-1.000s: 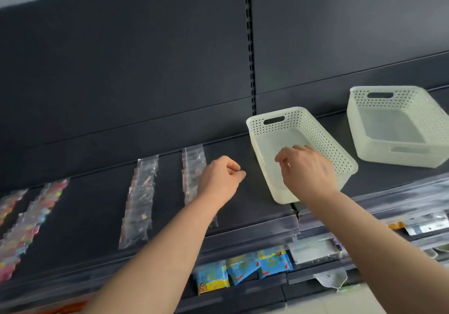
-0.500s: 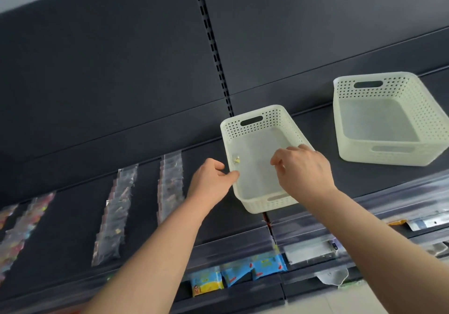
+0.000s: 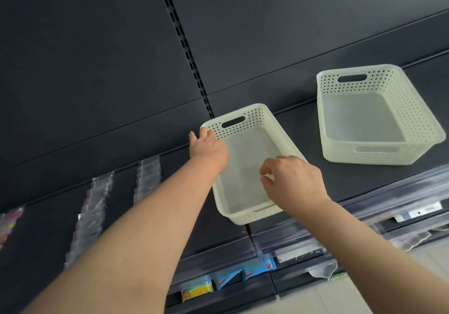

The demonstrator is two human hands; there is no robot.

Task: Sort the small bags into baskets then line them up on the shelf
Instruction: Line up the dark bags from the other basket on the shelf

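- Progress looks slight: the small bags (image 3: 148, 180) lie in overlapping rows left of the near basket (image 3: 245, 210), none plainly inside it, and the lining-up is not yet started
- Near basket floor looks bare, though a clear bag could go unseen; its near end sits at the front edge of the shelf (image 3: 340, 180), perhaps slightly over
- Left hand (image 3: 206, 143) holds its far-left corner rim, thumb outside
- Right hand (image 3: 291, 182) hovers over its right rim, fingers curled; whether they pinch a bag I cannot tell
- Second basket (image 3: 364, 158) stands well right of it, empty, with bare shelf between for sliding; the back panel (image 3: 97, 70) close behind limits pushing
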